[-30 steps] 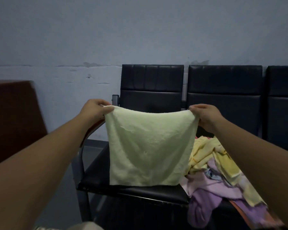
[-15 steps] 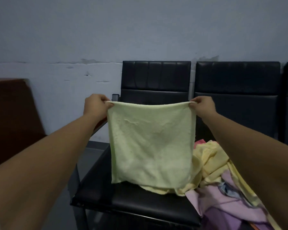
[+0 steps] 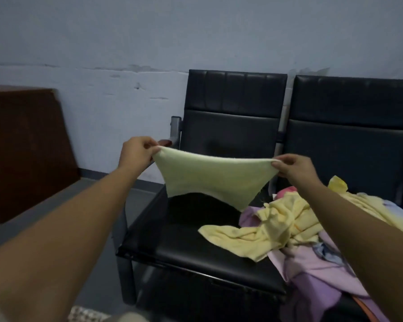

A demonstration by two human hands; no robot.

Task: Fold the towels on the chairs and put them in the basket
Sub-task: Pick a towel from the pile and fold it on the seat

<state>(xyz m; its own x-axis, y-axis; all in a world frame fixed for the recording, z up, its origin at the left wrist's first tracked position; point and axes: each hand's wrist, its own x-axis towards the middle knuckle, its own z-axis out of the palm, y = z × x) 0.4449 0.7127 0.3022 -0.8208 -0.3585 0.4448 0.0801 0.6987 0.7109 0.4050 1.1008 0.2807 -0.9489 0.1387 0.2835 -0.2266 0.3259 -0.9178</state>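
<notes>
Fingers (image 3: 149, 145) on the left hand (image 3: 136, 151) and right hand (image 3: 293, 167) pinch the top corners of a pale green towel (image 3: 209, 177) stretched above the chair (image 3: 184, 247) seat, so I'd say it's not folded yet, the towel heap (image 3: 289, 231) at 4 o'clock waits, no basket in sight lol.

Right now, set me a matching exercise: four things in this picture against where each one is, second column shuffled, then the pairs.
Things
1. green towel
2. yellow towel
3. purple towel
4. brown board

Places
A. standing left of the chairs
B. crumpled on a seat, one end spread flat
C. in the air, pinched at its top corners by the left hand and right hand
D. partly under the yellow one, draped over the seat's front edge

Pairs: 1-C, 2-B, 3-D, 4-A
</notes>
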